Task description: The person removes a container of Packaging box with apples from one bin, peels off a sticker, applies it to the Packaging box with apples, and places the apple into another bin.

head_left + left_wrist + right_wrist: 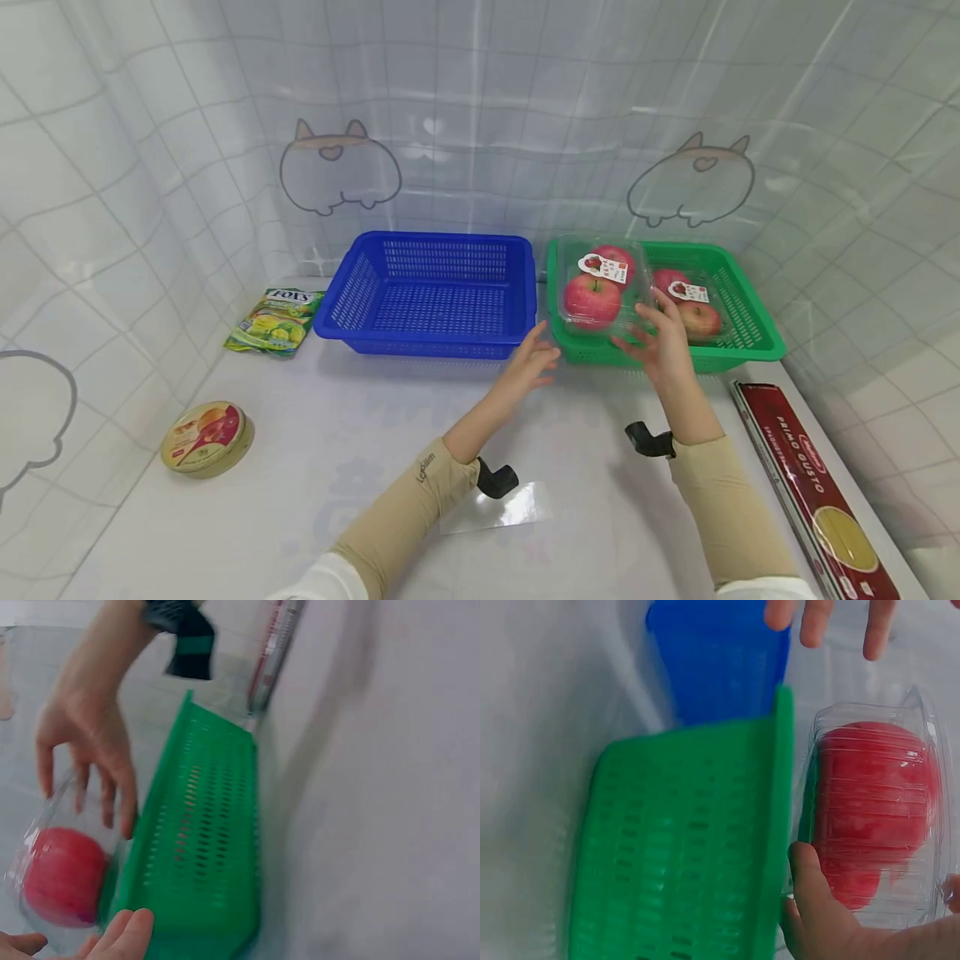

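Note:
My right hand (667, 346) grips the right side of a clear plastic box of apples (592, 302), thumb and fingers spread along its edge. The box sits high over the left part of a green basket (738, 360), above its rim. A second box of apples (699, 318) lies in the basket's right part. In the right wrist view, red apples (874, 791) show through ribbed plastic. My left hand (525, 367), fingers loosely extended, hovers between the baskets and holds nothing. Its fingertips (135, 930) appear near the green basket's wall in the left wrist view.
A blue basket (431, 346) stands left of the green one. Farther left are a green FOX'S candy bag (276, 323) and a round tin (206, 437). A red spaghetti box (813, 492) lies at the right. A tiled-pattern curtain (480, 125) hangs behind.

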### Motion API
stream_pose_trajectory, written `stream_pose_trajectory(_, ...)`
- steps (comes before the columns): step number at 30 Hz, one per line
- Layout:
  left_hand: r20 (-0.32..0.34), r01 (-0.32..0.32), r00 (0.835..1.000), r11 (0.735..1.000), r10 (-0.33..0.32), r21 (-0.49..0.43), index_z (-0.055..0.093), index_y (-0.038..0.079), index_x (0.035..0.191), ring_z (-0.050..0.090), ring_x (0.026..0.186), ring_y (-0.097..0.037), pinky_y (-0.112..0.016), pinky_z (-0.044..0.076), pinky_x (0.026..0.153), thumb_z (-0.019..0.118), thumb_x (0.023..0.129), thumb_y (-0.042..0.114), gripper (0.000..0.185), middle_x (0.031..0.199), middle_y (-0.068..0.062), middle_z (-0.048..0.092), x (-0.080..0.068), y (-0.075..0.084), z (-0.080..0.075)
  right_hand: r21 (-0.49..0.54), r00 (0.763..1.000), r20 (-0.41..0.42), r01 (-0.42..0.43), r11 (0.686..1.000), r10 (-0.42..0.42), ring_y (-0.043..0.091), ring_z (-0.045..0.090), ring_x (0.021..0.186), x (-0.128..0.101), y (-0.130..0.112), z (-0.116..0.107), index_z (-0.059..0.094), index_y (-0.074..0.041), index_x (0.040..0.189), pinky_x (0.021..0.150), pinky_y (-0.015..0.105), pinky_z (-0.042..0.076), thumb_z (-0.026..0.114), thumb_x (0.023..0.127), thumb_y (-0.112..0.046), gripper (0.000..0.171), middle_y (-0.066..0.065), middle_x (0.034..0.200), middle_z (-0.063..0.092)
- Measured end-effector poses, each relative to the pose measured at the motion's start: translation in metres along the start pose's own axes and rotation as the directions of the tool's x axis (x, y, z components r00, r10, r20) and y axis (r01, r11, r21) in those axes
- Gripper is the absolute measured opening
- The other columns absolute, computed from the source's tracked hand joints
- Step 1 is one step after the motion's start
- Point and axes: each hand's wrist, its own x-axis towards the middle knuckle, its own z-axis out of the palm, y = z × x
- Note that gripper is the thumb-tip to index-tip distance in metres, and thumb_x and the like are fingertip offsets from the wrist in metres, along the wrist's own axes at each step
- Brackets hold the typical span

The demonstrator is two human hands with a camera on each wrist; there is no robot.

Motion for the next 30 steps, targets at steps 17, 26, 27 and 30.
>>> stream_pose_trajectory(17,-0.122,0.069,0.991,0.989,-0.053,0.129,0.018,0.017,0.149,0.033,0.130,-0.031,-0.044,0.043,0.095,0.052,0.088,0.033,0.071,0.151,-0.015,0.009,0.028,-0.018,0.008,-0.032,0.981,-0.108,-0.167,0.986,0.162,0.029,0.007,0.139,0.070,-0.002,-0.002,0.017,-0.026,0.149,0.109,0.054,0.013,0.037,0.094,-0.006,0.061,0.001,0.152,-0.002)
stream_pose_trajectory(26,-0.118,0.072,0.991,0.989,-0.057,0.130,0.020,0.013,0.148,0.031,0.132,-0.031,-0.045,0.044,0.094,0.051,0.090,0.032,0.069,0.153,-0.011,0.014,0.029,-0.025,0.007,-0.054,0.956,-0.156,-0.260,0.964,0.249,0.028,-0.008,0.140,0.075,0.001,-0.002,0.016,-0.024,0.149,0.108,0.054,0.011,0.035,0.094,-0.005,0.061,-0.004,0.153,-0.014)
stream_pose_trajectory(27,-0.117,0.076,0.991,0.988,-0.061,0.131,0.019,0.013,0.148,0.031,0.132,-0.031,-0.044,0.044,0.094,0.050,0.090,0.032,0.069,0.153,-0.010,0.014,0.029,-0.025,0.007,-0.054,0.952,-0.161,-0.271,0.961,0.260,0.028,-0.009,0.139,0.075,0.001,-0.002,0.015,-0.024,0.149,0.108,0.054,0.010,0.035,0.094,-0.005,0.061,-0.004,0.153,-0.015)
stream_pose_trajectory(30,-0.111,0.083,0.992,0.986,-0.067,0.142,0.019,0.012,0.148,0.034,0.130,-0.032,-0.044,0.044,0.093,0.049,0.090,0.033,0.069,0.153,-0.011,0.013,0.027,-0.026,0.007,-0.053,0.944,-0.181,-0.290,0.956,0.276,0.029,-0.011,0.139,0.083,0.005,-0.007,0.015,-0.023,0.149,0.109,0.054,0.007,0.032,0.095,-0.005,0.059,-0.005,0.153,-0.015)
